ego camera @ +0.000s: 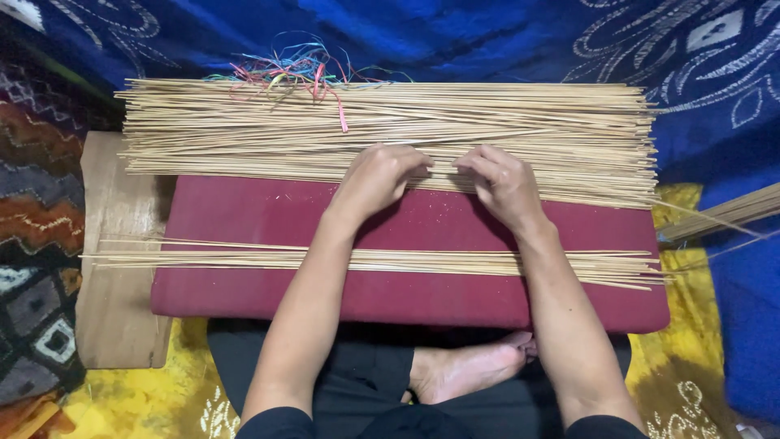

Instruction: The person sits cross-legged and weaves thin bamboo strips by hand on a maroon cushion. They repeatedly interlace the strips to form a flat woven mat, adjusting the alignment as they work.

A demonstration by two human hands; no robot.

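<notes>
Both hands, left hand (375, 180) and right hand (502, 184), palm-down, fingers curled, seemingly pinching thin sticks (390, 130).

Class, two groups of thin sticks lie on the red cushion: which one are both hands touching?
The large far pile, with coloured strings on top; the thin near row lies untouched under the forearms.

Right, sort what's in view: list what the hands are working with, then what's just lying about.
In hand:
left hand and right hand, both on the big stick pile
thin stick row
maroon cushion

Lying about:
coloured strings
wooden board
blue cloth
</notes>
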